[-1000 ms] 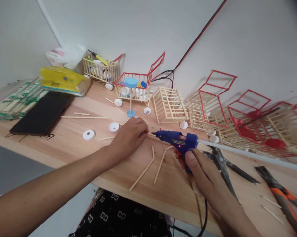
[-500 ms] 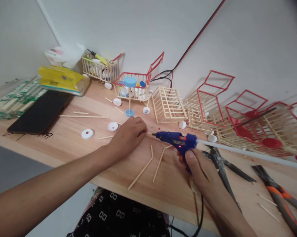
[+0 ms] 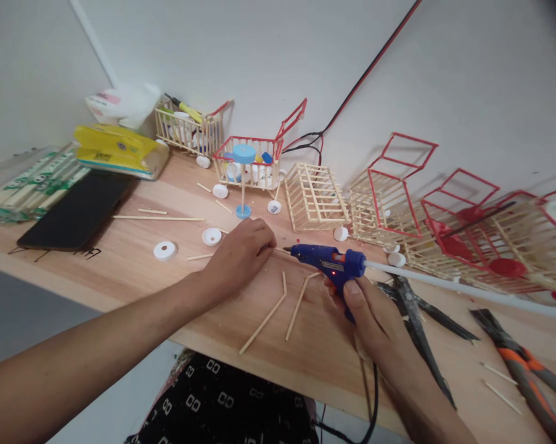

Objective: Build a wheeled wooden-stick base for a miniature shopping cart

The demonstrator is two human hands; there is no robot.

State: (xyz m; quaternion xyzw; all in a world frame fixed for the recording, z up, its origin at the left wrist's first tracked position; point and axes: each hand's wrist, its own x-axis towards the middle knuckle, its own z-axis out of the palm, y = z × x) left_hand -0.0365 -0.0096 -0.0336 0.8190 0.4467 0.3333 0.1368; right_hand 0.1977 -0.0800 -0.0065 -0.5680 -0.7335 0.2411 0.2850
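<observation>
My right hand (image 3: 375, 314) is wrapped round the handle of a blue hot glue gun (image 3: 322, 258). Its small red light is lit, and a long white glue stick (image 3: 407, 271) runs out of its back. The nozzle points left, close by the fingertips of my left hand (image 3: 243, 250). That hand is closed low over the table, pinching a thin wooden stick (image 3: 282, 250) whose end pokes out toward the nozzle; the rest is hidden under the fingers. In front lie two bent pairs of joined sticks, a left one (image 3: 264, 320) and a right one (image 3: 296, 308).
Small stick-built carts, such as a red-rimmed one (image 3: 248, 163) and a plain basket (image 3: 317, 200), line the wall. Two blue caps on a stick (image 3: 243, 185) stand before them. White caps (image 3: 165, 250), a black phone (image 3: 77, 213), dark pliers (image 3: 414, 327) and orange-handled pliers (image 3: 518, 357) lie around.
The glue gun in my right hand has shifted slightly to the left, its nozzle nearer the left fingertips. My left hand stays in place.
</observation>
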